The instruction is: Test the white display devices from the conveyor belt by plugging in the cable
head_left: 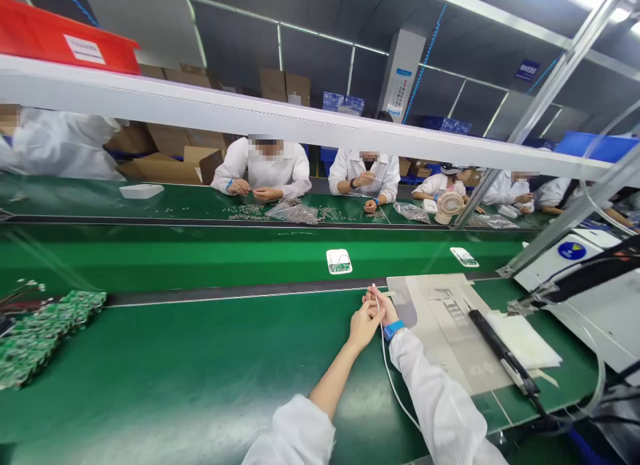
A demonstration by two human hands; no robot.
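Observation:
A thin white cable (387, 368) runs from between my two hands down over the green table toward the front edge. My left hand (366, 323) is closed on the cable, its fingers pinched together. Close against it, my right hand (384, 306), with a blue band at the wrist, grips the cable near its tip, which points up. Both hands are above the table's far edge, beside a beige sheet (435, 325) taped down on the right.
Green circuit boards (50, 335) are piled at the left. White cases with boards (339, 261) lie on the green belt (240, 258). A black electric screwdriver (503, 351) and a white pad (525, 341) are at the right, near a white machine (590, 278). Several people sit opposite.

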